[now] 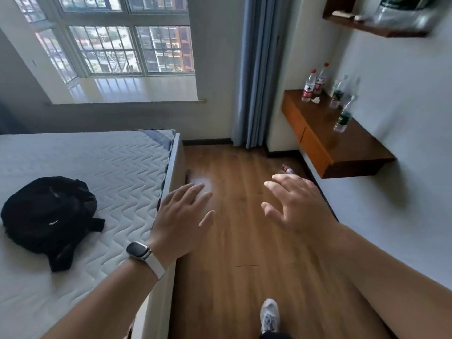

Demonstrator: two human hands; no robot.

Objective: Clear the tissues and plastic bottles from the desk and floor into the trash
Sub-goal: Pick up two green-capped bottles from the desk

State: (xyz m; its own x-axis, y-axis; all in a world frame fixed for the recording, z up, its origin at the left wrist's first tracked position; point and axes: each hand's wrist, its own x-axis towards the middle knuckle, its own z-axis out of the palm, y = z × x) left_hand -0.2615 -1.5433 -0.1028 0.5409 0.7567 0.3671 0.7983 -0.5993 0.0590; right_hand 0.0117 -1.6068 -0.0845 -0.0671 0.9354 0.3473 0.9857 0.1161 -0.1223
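Observation:
A wall-mounted wooden desk [325,133] at the right carries several plastic bottles: two with red caps [308,86] at its far end and green-labelled ones [343,117] along the wall. A crumpled white tissue [316,100] lies beside the red-capped pair. One more bottle [287,168] lies on the wooden floor under the desk's near corner, partly hidden by my right hand. My left hand [182,216], with a watch on the wrist, and my right hand [296,206] both hover over the floor, fingers spread, holding nothing. No trash bin is in view.
A bed with a bare quilted mattress [97,182] fills the left, with a black backpack [49,216] on it. A window and blue curtain [256,69] stand ahead. A wooden shelf [374,23] hangs high on the right. My shoe [269,314] is on the floor strip.

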